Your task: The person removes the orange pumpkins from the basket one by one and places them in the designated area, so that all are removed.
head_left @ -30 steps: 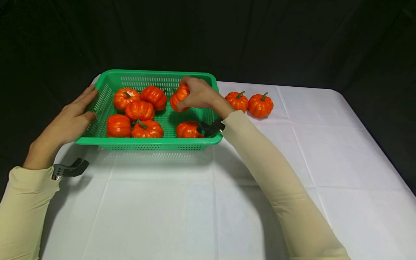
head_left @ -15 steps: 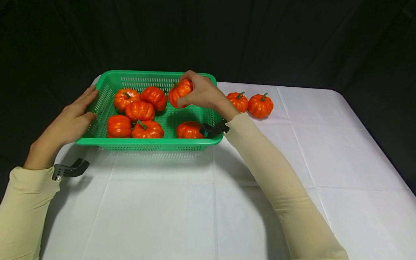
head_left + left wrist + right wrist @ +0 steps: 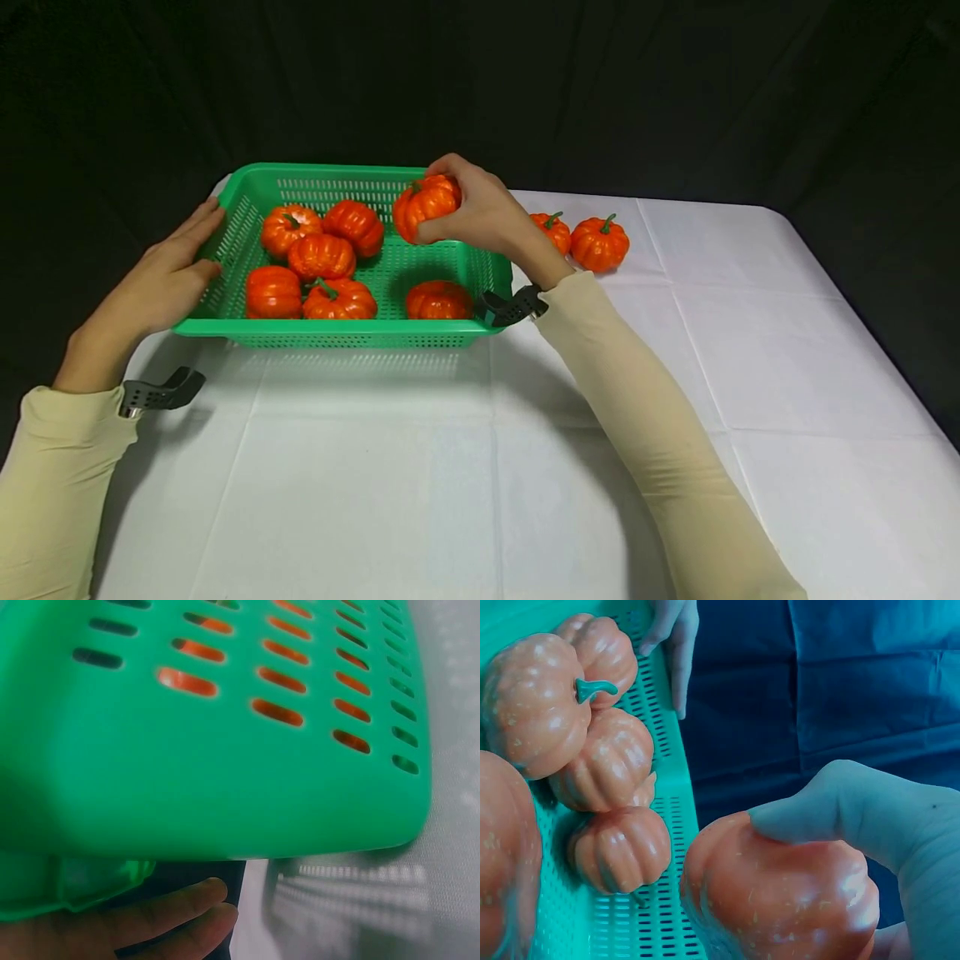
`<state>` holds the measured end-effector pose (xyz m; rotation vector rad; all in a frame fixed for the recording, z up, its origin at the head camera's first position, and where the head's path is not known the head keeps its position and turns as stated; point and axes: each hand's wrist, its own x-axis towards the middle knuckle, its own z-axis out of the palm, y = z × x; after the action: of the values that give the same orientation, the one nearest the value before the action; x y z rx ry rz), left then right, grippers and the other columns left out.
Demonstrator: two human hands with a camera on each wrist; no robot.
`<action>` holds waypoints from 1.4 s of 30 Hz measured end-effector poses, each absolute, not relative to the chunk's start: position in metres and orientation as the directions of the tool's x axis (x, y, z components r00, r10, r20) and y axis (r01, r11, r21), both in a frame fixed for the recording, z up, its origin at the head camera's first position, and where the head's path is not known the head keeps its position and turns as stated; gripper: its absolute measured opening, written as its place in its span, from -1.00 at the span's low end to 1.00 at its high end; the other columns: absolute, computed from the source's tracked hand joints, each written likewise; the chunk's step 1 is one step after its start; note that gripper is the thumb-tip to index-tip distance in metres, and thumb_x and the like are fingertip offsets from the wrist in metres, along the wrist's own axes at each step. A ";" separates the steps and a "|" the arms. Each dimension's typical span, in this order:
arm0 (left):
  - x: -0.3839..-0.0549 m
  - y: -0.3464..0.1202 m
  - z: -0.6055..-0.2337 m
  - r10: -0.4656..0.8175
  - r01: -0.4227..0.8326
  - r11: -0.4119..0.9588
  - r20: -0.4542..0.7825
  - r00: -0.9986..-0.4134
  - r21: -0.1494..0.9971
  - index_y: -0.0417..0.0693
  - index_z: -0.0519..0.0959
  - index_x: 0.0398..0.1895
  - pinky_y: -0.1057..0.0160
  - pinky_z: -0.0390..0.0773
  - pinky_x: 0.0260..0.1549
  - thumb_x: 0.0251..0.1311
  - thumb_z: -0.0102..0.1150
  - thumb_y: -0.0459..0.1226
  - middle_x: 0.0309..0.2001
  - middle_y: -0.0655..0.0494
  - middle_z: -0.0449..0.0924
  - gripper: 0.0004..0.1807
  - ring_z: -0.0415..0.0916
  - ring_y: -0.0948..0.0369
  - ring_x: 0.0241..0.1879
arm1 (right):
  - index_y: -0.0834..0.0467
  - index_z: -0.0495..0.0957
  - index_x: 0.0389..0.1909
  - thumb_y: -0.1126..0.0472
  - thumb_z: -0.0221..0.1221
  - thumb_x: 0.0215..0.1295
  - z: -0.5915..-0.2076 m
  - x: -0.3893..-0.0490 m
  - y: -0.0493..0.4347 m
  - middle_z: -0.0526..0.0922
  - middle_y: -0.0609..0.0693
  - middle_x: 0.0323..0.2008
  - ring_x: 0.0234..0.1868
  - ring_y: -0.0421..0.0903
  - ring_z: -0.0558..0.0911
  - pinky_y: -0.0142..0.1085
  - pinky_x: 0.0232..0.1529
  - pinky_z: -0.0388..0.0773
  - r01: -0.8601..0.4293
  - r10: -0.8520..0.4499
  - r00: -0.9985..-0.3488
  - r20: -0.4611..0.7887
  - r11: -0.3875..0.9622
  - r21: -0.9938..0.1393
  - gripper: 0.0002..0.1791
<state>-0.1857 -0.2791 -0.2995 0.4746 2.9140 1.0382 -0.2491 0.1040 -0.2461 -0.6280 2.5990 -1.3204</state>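
My right hand [image 3: 480,208] grips a small orange pumpkin [image 3: 426,208] with a green stem, held above the right part of a green plastic basket [image 3: 352,327]. In the right wrist view the thumb presses on that pumpkin [image 3: 780,892]. Along the basket's left side my left hand [image 3: 168,271] lies with its fingers straight, touching the rim. The left wrist view shows two of its fingertips [image 3: 214,889] below the perforated basket wall [image 3: 210,772]. Inside the basket are several pumpkins, most grouped at the left, and one pumpkin [image 3: 438,300] near the front right corner.
Two more pumpkins stand on the white tablecloth [image 3: 675,375] right of the basket; one pumpkin [image 3: 601,244] shows whole, the other pumpkin [image 3: 553,231] is partly hidden by my right wrist. A black curtain [image 3: 600,92] hangs behind the table.
My right hand has lifted the gripped pumpkin up and to the right from lower inside the basket. The left hand and the basket have not visibly moved.
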 end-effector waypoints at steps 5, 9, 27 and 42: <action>-0.185 -0.279 -0.300 0.283 0.278 0.736 0.092 -0.955 0.617 -0.31 -0.13 0.65 -0.22 -0.33 0.49 0.55 -0.23 -0.35 0.68 -0.09 -0.39 -0.30 -0.40 -0.13 0.61 | 0.07 0.36 0.36 0.18 0.45 0.06 -0.247 -0.245 0.110 0.51 0.00 0.14 0.06 -0.04 0.53 -0.25 0.02 0.61 -0.306 -0.413 -0.907 0.084 0.510 -0.804 -0.20; -0.185 -0.279 -0.301 0.283 0.277 0.733 0.092 -0.955 0.621 -0.31 -0.13 0.65 -0.21 -0.33 0.49 0.55 -0.23 -0.35 0.68 -0.08 -0.39 -0.30 -0.41 -0.13 0.61 | 0.05 0.36 0.35 0.18 0.46 0.08 -0.249 -0.241 0.115 0.50 0.00 0.15 0.09 -0.04 0.52 -0.24 0.03 0.61 -0.307 -0.391 -0.914 0.105 0.500 -0.810 -0.22; -0.187 -0.282 -0.299 0.289 0.284 0.737 0.094 -0.953 0.613 -0.31 -0.12 0.65 -0.20 -0.31 0.49 0.53 -0.20 -0.36 0.67 -0.11 -0.36 -0.29 -0.38 -0.15 0.61 | 0.11 0.31 0.32 0.23 0.49 0.07 -0.252 -0.224 0.140 0.49 -0.01 0.20 0.14 -0.03 0.50 -0.19 0.09 0.61 -0.308 -0.310 -0.933 0.182 0.428 -0.849 -0.20; -0.187 -0.282 -0.297 0.283 0.280 0.743 0.095 -0.955 0.608 -0.33 -0.10 0.65 -0.19 -0.30 0.50 0.53 -0.19 -0.36 0.67 -0.11 -0.33 -0.29 -0.35 -0.16 0.61 | 0.08 0.32 0.32 0.19 0.50 0.06 -0.258 -0.212 0.170 0.48 -0.02 0.21 0.07 0.04 0.50 -0.13 -0.29 0.67 -0.272 -0.222 -0.956 0.194 0.406 -0.872 -0.19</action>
<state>-0.1865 -0.2816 -0.2971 0.4730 2.9291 1.0212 -0.2117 0.1700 -0.2581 -0.4698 2.6736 -1.6729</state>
